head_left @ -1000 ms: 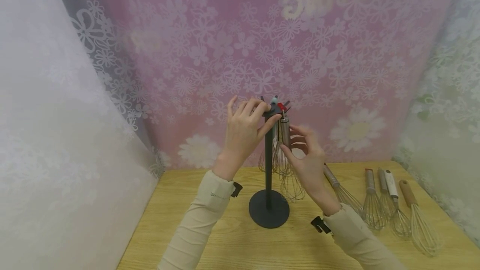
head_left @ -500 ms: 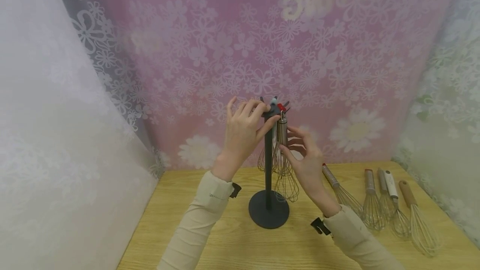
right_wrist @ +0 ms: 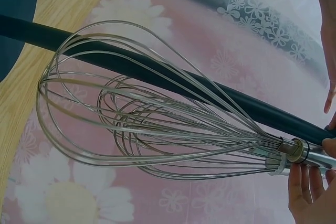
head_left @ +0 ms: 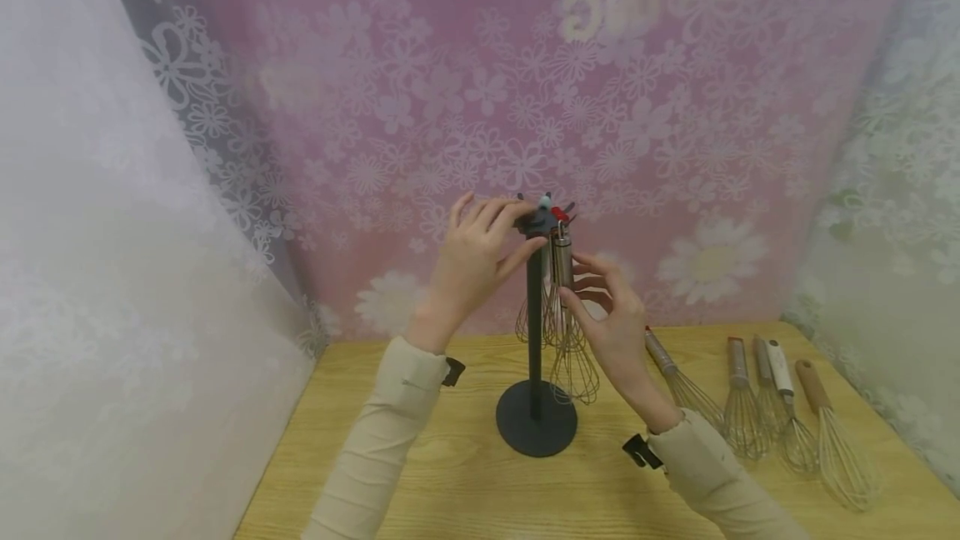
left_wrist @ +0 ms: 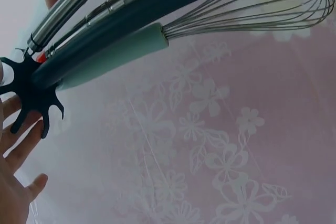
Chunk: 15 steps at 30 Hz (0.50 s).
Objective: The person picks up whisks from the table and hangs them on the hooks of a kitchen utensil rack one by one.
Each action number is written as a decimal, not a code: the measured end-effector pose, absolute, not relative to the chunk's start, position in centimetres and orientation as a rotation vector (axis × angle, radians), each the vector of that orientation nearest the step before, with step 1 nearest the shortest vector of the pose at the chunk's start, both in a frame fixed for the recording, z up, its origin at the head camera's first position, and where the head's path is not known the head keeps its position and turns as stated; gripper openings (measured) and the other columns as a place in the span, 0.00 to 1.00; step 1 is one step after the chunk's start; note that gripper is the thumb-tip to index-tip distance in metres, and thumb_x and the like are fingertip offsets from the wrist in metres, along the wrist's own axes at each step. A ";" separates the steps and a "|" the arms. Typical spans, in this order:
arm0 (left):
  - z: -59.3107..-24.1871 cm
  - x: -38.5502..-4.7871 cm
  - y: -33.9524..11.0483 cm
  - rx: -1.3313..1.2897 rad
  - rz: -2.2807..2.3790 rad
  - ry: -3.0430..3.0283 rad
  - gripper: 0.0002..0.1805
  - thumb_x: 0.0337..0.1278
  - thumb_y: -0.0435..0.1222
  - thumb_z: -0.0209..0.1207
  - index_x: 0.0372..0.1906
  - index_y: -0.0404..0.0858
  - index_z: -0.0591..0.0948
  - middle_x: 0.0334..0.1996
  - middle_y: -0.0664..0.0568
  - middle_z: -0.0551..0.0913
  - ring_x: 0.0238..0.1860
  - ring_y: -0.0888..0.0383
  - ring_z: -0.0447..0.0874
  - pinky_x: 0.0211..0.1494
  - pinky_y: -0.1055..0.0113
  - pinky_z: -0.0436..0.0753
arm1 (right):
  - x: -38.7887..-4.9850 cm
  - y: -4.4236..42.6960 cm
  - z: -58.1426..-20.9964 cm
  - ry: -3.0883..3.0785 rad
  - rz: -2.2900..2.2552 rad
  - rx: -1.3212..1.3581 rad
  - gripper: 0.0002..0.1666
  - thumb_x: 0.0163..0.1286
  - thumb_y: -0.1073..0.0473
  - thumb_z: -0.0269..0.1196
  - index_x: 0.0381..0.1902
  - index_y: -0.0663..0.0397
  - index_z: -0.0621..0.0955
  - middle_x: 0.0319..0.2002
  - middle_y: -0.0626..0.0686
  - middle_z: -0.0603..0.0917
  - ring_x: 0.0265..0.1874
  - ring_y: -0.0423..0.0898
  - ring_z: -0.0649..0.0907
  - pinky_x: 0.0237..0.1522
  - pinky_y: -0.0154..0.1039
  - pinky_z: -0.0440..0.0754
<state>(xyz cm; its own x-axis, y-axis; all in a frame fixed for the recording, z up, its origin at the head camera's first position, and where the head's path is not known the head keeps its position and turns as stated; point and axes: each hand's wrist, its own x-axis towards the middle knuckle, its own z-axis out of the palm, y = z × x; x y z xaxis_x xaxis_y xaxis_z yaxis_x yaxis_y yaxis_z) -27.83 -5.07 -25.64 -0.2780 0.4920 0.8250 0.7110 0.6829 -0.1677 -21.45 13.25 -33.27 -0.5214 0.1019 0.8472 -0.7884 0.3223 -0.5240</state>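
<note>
Left hand (head_left: 467,261) at top of black stand (head_left: 535,315), right hand (head_left: 615,327) gripping steel-handled whisk (head_left: 564,261) on stand's right, five more whisks (head_left: 738,365) lying farther right of stand.

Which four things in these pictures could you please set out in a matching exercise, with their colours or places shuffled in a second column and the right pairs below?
Things
1. stand
2. mint-handled whisk
3. tan-handled whisk
4. backdrop

Colours or places
A. lying at the far right in the head view
B. pink, flowered
C. dark, upright on the table
D. hanging from the stand

Pairs: 1-C, 2-D, 3-A, 4-B
</note>
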 end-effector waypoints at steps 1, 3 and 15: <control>-25.6 -27.9 -5.2 -0.948 -0.287 -1.941 0.22 0.67 0.51 0.63 0.57 0.42 0.82 0.52 0.50 0.84 0.54 0.52 0.82 0.77 0.47 0.61 | -21.4 13.3 -33.3 -1.743 1.321 0.618 0.28 0.59 0.82 0.67 0.59 0.77 0.76 0.47 0.75 0.80 0.41 0.52 0.83 0.47 0.31 0.84; -25.5 -28.0 -5.5 -0.976 -0.284 -1.943 0.21 0.68 0.50 0.63 0.58 0.43 0.82 0.53 0.51 0.85 0.56 0.52 0.82 0.78 0.48 0.59 | -21.4 13.3 -33.3 -1.747 1.326 0.621 0.28 0.60 0.82 0.67 0.60 0.77 0.76 0.47 0.75 0.80 0.42 0.50 0.83 0.47 0.33 0.84; -25.2 -28.0 -6.4 -1.076 -0.251 -1.935 0.17 0.74 0.43 0.57 0.62 0.46 0.83 0.57 0.54 0.85 0.55 0.55 0.85 0.79 0.46 0.54 | -21.3 13.5 -33.3 -1.737 1.315 0.627 0.28 0.59 0.83 0.67 0.59 0.77 0.77 0.46 0.72 0.81 0.41 0.46 0.84 0.45 0.33 0.85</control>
<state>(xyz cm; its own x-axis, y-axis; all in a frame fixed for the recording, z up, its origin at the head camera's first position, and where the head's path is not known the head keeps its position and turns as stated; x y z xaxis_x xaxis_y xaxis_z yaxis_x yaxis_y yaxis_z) -27.96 -6.42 -25.17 -0.2356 0.5863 0.7751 0.7648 0.6039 -0.2244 -21.26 13.46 -33.30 -0.5160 0.0972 0.8511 -0.7928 0.3220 -0.5174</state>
